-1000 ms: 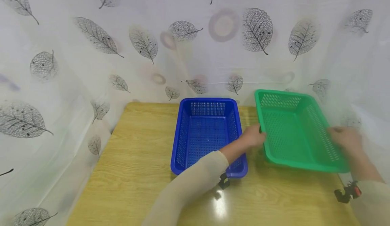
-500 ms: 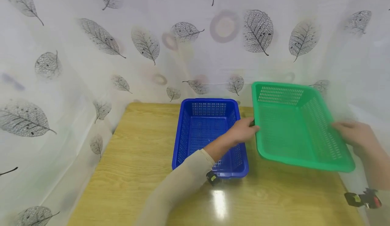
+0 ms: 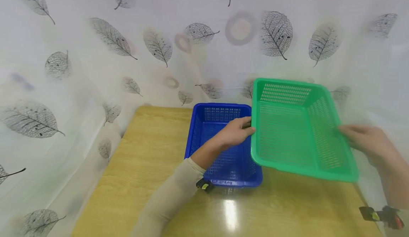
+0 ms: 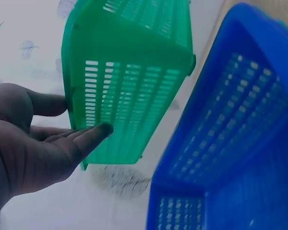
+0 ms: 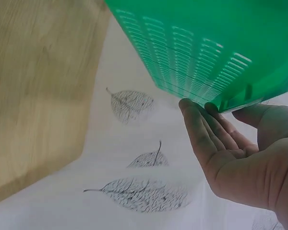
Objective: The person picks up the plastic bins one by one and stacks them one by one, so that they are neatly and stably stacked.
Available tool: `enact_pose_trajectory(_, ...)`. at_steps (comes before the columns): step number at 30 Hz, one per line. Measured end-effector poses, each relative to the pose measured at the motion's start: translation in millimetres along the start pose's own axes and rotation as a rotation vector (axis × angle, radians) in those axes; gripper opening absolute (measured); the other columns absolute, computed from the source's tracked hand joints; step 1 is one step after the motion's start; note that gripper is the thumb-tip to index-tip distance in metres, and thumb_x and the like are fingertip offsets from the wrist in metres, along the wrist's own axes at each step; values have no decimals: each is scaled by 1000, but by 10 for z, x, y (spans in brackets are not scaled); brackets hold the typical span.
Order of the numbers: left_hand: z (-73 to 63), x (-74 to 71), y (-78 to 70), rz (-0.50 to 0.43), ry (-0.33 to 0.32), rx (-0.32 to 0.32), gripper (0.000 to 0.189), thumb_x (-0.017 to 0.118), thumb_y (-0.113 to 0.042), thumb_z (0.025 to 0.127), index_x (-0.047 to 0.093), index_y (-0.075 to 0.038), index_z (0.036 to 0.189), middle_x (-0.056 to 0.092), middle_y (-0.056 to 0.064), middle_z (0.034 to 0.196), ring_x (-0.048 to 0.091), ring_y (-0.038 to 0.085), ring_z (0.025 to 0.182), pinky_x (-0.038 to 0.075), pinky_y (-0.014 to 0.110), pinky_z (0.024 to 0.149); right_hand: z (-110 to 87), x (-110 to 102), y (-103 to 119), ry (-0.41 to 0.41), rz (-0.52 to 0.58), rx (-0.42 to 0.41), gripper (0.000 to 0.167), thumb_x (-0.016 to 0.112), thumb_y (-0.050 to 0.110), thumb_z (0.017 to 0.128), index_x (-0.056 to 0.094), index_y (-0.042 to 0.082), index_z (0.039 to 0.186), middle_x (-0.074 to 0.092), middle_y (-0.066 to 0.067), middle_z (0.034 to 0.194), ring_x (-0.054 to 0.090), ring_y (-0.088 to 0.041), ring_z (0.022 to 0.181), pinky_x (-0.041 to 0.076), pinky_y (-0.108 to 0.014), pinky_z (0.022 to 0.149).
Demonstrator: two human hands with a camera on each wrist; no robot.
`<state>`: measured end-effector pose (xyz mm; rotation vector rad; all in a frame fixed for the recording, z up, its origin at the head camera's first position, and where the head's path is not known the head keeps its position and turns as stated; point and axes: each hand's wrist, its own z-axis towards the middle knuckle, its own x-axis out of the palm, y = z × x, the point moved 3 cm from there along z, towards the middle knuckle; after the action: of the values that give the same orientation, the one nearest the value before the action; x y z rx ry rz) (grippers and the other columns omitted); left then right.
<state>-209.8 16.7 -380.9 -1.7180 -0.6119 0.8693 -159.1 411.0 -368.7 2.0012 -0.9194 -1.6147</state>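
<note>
A green slotted plastic basket is held up off the table, its open top tipped toward the head camera. My left hand pinches its left rim; in the left wrist view the thumb presses the rim's outside while straight fingers lie under it along the slotted wall. On the opposite side my right hand pinches the right rim between thumb and fingers. A blue slotted basket stands on the table below and left of the green one, partly covered by my left hand and forearm. No contents show in either basket.
The wood-grain table carries the blue basket near its back edge. A pale curtain printed with leaf skeletons hangs behind the table and along both sides. A bright light reflection lies on the table's front part.
Both hands have raised the green basket off the table and carried it leftward, so its left rim now comes up to the blue basket's right side. The blue basket stays in place.
</note>
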Motion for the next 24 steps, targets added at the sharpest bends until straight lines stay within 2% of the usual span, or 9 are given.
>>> enact_pose_trajectory(3, -117, -145, 20, -4, 14, 28, 54, 50, -18, 113, 37, -6, 164, 53, 16, 158, 52, 26, 145, 41, 45, 121, -6, 47, 126, 10, -23, -68, 72, 41, 42, 115, 37, -22, 148, 36, -49, 149, 66, -32, 110, 41, -79, 97)
enact_pose_trajectory(5, -199, -245, 44, -11, 18, 37, 54, 50, -18, 113, 36, -4, 164, 53, 18, 157, 52, 27, 145, 41, 45, 121, -4, 82, 217, 13, -29, -110, 69, 43, 39, 115, 39, -22, 147, 40, -48, 147, 64, -2, 94, 55, -60, 94)
enact_pose_trajectory(7, -280, -338, 75, -8, 17, 42, 54, 50, -18, 113, 36, -4, 164, 53, 17, 157, 51, 27, 145, 41, 45, 120, -6, 122, 302, 18, -42, -134, 68, 45, 39, 114, 41, -21, 147, 44, -46, 146, 53, 14, 89, 62, -39, 82)
enact_pose_trajectory(10, -401, -458, 134, -1, 21, 46, 55, 49, -18, 114, 34, -4, 165, 52, 16, 158, 51, 27, 145, 42, 45, 120, -29, 207, 432, 35, -43, -155, 67, 45, 39, 114, 43, -20, 147, 44, -46, 146, 71, -13, 96, 60, -34, 80)
enact_pose_trajectory(12, -490, -536, 168, 7, 19, 47, 55, 48, -17, 114, 33, -5, 165, 52, 16, 158, 51, 27, 145, 42, 45, 120, -46, 285, 518, 49, -32, -157, 66, 44, 39, 115, 45, -18, 147, 44, -45, 148, 68, -41, 112, 58, -54, 92)
enact_pose_trajectory(14, -584, -614, 199, 17, 13, 46, 55, 48, -16, 114, 32, -5, 165, 51, 15, 159, 51, 27, 145, 42, 46, 120, -57, 364, 603, 61, -28, -159, 65, 43, 41, 115, 47, -16, 147, 43, -44, 150, 50, -62, 129, 45, -74, 99)
enact_pose_trajectory(18, -745, -752, 261, 26, -13, 37, 56, 49, -16, 114, 31, -7, 166, 48, 14, 161, 49, 28, 147, 41, 47, 120, -59, 524, 739, 60, -3, -166, 64, 45, 42, 114, 51, -14, 145, 45, -42, 150, 43, -64, 134, 33, -84, 100)
enact_pose_trajectory(21, -829, -835, 335, 14, -17, 36, 56, 48, -17, 114, 30, -9, 167, 46, 12, 163, 47, 28, 148, 41, 47, 120, -57, 644, 818, 41, 21, -206, 58, 49, 38, 114, 55, -13, 142, 53, -38, 145, 52, -59, 130, 37, -82, 100)
enact_pose_trajectory(24, -898, -904, 422, -11, -10, 42, 56, 46, -17, 115, 29, -10, 167, 46, 12, 163, 49, 27, 147, 41, 47, 120, -60, 745, 894, -1, 40, -258, 49, 55, 32, 112, 64, -10, 136, 64, -32, 136, 65, -42, 121, 43, -76, 101)
